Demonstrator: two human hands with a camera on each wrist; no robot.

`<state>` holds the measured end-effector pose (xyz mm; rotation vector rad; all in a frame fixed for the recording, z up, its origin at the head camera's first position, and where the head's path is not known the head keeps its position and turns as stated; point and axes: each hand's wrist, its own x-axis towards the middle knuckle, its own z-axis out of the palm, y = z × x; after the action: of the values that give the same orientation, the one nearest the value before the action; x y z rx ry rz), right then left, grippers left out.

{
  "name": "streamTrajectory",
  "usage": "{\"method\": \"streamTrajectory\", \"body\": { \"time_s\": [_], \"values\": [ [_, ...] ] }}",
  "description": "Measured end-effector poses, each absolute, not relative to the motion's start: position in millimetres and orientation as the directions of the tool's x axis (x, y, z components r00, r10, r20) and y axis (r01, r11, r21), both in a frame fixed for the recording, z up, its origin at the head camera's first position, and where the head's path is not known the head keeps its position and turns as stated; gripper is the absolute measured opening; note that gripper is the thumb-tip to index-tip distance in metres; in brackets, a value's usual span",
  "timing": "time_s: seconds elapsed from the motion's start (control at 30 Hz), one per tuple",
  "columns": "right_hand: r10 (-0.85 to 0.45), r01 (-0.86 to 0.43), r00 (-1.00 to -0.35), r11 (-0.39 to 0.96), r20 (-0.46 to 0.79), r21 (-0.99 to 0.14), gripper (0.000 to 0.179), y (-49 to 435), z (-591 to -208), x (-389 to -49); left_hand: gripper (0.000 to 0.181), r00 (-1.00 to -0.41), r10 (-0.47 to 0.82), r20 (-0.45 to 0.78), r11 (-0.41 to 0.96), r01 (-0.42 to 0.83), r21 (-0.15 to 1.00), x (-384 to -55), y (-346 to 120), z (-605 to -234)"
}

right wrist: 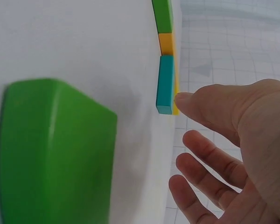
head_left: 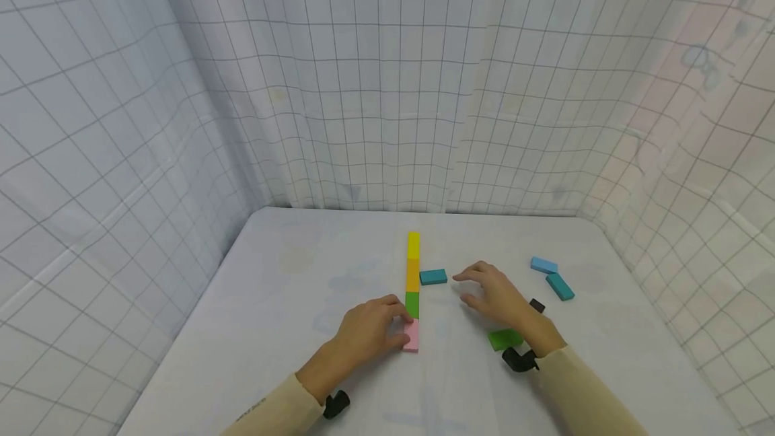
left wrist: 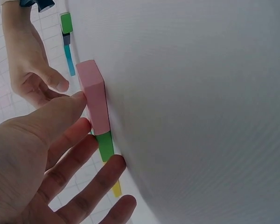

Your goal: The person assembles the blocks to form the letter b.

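Observation:
My left hand (head_left: 369, 330) touches the pink block (head_left: 411, 338) with thumb and index fingertips, its other fingers spread loosely. In the left wrist view the thumb (left wrist: 77, 100) meets the upper edge of that pink block. The pink block ends a straight line with a green block (head_left: 412, 305), an orange block (head_left: 413, 276) and a yellow block (head_left: 414, 245). A teal block (head_left: 433, 277) lies crosswise beside the orange one. Just right of it my right hand (head_left: 493, 296) hovers, fingers parted and holding nothing; the right wrist view shows a gap between most fingers and the teal block.
Another green block (head_left: 504, 340) lies under my right wrist, near the black wrist-camera mount (head_left: 519, 360). Farther right are a light blue block (head_left: 544, 265) and a second teal block (head_left: 560, 286). Grid-patterned white curtains (head_left: 387, 120) enclose the white table (head_left: 290, 268) on three sides.

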<state>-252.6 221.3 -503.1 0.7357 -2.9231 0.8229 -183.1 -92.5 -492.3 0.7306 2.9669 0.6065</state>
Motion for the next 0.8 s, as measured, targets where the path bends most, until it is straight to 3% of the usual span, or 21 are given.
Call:
{"method": "streamTrajectory", "body": {
  "time_s": [0.8],
  "values": [
    [-0.441,-0.484,-0.874,0.743,0.207,-0.462,0.039,248.9,-505.3,-233.6,0.031,-0.857,0.507,0.093,0.788,0.504,0.354,-181.9,-92.9,-493.9]
  ]
}}
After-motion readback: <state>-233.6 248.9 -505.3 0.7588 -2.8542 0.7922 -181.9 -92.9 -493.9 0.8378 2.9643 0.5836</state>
